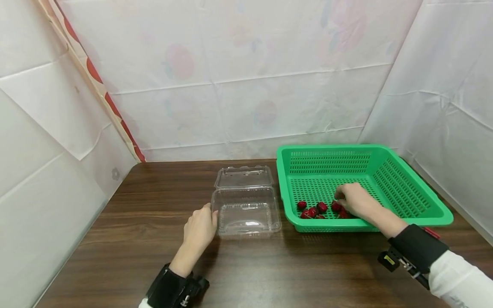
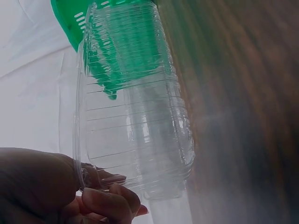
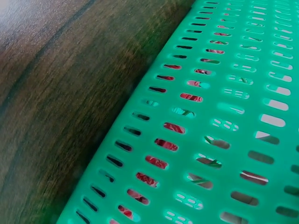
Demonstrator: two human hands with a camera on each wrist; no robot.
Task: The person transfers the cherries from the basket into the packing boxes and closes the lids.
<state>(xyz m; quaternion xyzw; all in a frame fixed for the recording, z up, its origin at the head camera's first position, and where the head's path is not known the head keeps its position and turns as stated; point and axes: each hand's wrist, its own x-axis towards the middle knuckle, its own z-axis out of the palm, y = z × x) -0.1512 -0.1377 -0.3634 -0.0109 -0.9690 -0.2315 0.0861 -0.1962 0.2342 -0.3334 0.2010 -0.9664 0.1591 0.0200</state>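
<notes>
My left hand pinches the left rim of a clear plastic clamshell container, thumb and fingers on either side of it. The container sits on the table with its lid folded back toward the wall. In the left wrist view the fingers curl at the rim of the container. My right hand reaches over the front side of a green plastic basket, fingers bent down at several small dark-red fruits. Its fingertips are partly hidden, so I cannot tell whether they grip one.
The dark wood-grain table meets white sheeting at the back and sides. The basket's slotted wall fills much of the right wrist view, red fruit showing through its slots. The basket stands just right of the container.
</notes>
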